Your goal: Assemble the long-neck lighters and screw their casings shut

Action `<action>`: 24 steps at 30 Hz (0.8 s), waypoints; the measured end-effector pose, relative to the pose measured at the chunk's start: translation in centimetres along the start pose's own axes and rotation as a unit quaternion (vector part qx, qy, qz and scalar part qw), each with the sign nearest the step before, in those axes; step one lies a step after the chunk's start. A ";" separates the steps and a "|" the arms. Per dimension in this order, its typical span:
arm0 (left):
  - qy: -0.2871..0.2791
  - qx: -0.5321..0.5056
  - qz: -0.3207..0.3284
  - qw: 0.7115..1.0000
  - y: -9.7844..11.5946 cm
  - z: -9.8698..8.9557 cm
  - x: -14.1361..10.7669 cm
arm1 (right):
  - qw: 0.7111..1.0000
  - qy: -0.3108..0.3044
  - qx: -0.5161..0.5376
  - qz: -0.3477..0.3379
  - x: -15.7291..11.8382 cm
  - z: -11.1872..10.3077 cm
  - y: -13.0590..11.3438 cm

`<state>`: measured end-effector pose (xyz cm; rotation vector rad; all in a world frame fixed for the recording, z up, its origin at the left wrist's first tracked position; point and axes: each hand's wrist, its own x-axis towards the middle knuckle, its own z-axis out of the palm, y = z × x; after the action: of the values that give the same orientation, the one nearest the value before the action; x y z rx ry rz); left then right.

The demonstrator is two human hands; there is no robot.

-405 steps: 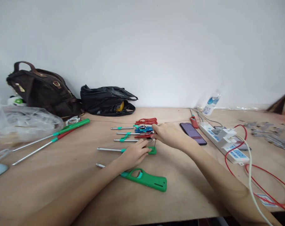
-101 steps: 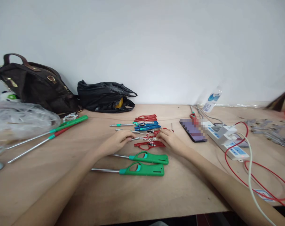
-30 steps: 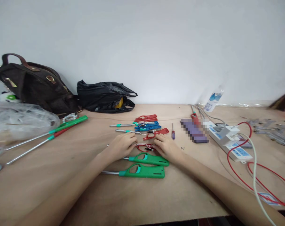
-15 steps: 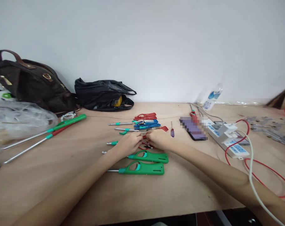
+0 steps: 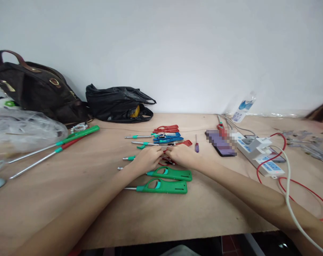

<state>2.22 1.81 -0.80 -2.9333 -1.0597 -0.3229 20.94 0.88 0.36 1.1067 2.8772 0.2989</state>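
My left hand (image 5: 150, 157) and my right hand (image 5: 180, 155) meet fingertip to fingertip at the middle of the table. Both are closed in a pinch, and the small part between them is hidden by the fingers. Just below the fingertips, thin wires (image 5: 170, 161) and a bit of red plastic show, apparently from an opened lighter. A metal lighter nozzle with a teal collar (image 5: 131, 158) pokes out left of my left hand. Past my fingers lie opened blue lighter casings (image 5: 169, 138) and red casings (image 5: 167, 128). Nearer me are two green lighters, one (image 5: 174, 174) beyond the other (image 5: 164, 187).
A screwdriver (image 5: 196, 144) and a phone (image 5: 222, 144) lie to the right, beside a power strip (image 5: 270, 167) with red and white cables. Long lighters (image 5: 78, 134), a clear plastic bag (image 5: 25, 129), a dark backpack (image 5: 38, 92) and a black bag (image 5: 113, 103) occupy the left. A bottle (image 5: 243, 108) leans at the wall.
The view has shifted slightly, so most things on the table appear a little higher and further right. Both hands keep nearly the same pinched pose over the same spot.
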 end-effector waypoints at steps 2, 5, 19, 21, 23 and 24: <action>0.004 0.002 0.001 1.000 0.0 0.1 0.0 | 1.000 -0.009 -0.015 -0.009 0.2 -0.2 -0.1; 0.011 0.001 0.005 1.000 -0.1 0.1 0.0 | 0.999 -0.004 -0.035 -0.038 0.5 -0.2 0.1; 0.011 0.016 0.006 1.000 -0.1 0.2 0.0 | 0.996 -0.050 -0.052 -0.058 1.5 -1.3 0.0; 0.012 0.018 0.004 1.000 -0.1 0.2 0.0 | 0.996 -0.051 -0.052 -0.046 1.5 -1.5 -0.3; 0.012 0.016 0.002 1.000 0.0 0.2 0.0 | 0.997 -0.046 -0.052 -0.036 1.5 -1.5 -0.5; 0.013 0.011 0.003 1.000 0.0 0.2 0.0 | 0.997 -0.042 -0.051 -0.032 1.4 -1.5 -0.6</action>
<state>2.27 1.88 -1.02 -2.9031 -1.0445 -0.3464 19.31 1.17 1.75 0.9848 2.7827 0.3837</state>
